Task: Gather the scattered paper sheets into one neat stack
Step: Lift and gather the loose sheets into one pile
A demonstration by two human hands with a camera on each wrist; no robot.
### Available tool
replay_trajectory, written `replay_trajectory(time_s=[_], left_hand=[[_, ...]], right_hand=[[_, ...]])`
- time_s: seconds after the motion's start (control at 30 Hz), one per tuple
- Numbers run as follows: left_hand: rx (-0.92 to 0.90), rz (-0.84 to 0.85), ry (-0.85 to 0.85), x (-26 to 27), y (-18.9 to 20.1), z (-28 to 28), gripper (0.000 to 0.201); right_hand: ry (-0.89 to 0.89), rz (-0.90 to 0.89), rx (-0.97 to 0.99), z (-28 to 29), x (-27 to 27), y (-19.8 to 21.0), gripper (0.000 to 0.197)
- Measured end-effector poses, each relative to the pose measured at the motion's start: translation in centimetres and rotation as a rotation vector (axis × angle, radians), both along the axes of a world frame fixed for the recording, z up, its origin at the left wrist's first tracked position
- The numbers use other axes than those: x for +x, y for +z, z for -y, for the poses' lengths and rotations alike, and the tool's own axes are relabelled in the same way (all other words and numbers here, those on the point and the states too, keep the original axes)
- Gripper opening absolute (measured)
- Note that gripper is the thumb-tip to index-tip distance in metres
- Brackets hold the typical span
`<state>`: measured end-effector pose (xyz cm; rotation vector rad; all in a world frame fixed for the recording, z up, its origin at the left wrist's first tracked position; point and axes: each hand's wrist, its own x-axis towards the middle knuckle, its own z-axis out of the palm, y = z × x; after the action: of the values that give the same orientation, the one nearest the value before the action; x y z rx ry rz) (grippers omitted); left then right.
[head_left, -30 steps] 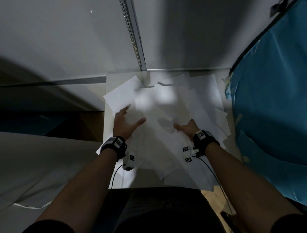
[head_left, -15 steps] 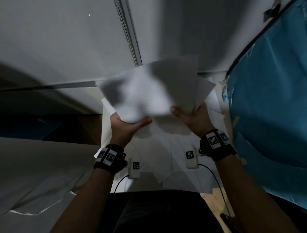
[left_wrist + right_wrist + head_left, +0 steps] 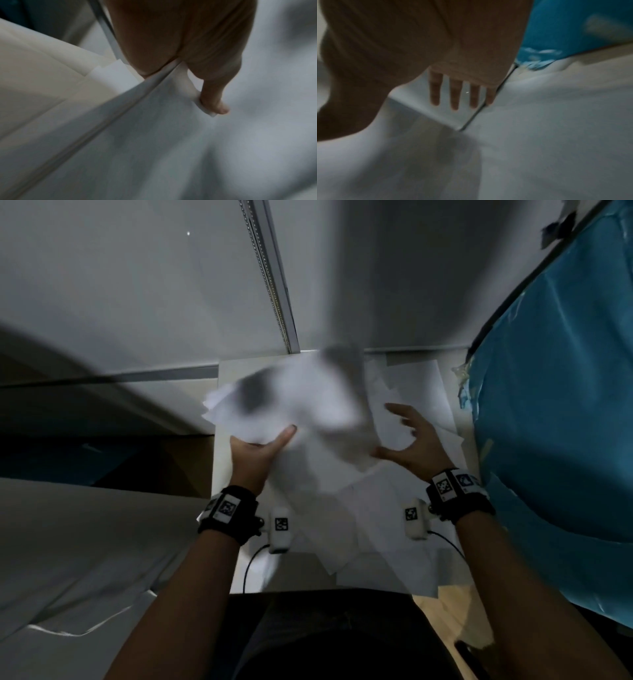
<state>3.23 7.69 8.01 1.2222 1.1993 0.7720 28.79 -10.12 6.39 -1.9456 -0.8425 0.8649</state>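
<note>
Paper sheets point(image 3: 284, 405), a blurred bunch of them, are lifted above the white table point(image 3: 222, 460); my left hand point(image 3: 255, 455) pinches their near left edge, thumb on top, fingers underneath. More loose sheets point(image 3: 387, 515) lie scattered flat across the table below. My right hand point(image 3: 409, 445) hovers beside the bunch with fingers spread, apparently holding nothing. Blue plastic sheeting point(image 3: 555, 392) hangs just right of the table.

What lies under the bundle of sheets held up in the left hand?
More loose sheets overlapping on the table; what lies beneath the bundle itself is covered.
</note>
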Motion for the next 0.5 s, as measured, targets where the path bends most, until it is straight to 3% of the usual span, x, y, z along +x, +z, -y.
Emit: replay_trajectory(time_s=[0.1, 0.2, 0.33, 0.43, 0.5], left_hand=[[-0.015, -0.025, 0.037, -1.5, -0.8, -1.0, 0.042], [-0.084, -0.281, -0.074, -3.4, -3.9, -1.0, 0.031], [-0.143, -0.516, -0.165, -5.0, -7.7, 1.3, 0.045], [-0.129, -0.541, -0.167, -5.1, -8.4, 2.7, 0.055], [-0.138, -0.537, -0.162, -4.9, -8.4, 3.2, 0.051]], right_hand=[[-0.240, 0.179, -0.427, 3.0, 2.9, -5.3, 0.109], [-0.187, 0.223, -0.662, 4.0, 3.4, -7.9, 0.122], [-0.188, 0.172, -0.627, 3.0, 3.8, -8.4, 0.123], [-0.202, 0.106, -0.555, 2.7, 3.9, -7.6, 0.092], [-0.202, 0.124, -0.495, 2.7, 4.1, -6.8, 0.077]])
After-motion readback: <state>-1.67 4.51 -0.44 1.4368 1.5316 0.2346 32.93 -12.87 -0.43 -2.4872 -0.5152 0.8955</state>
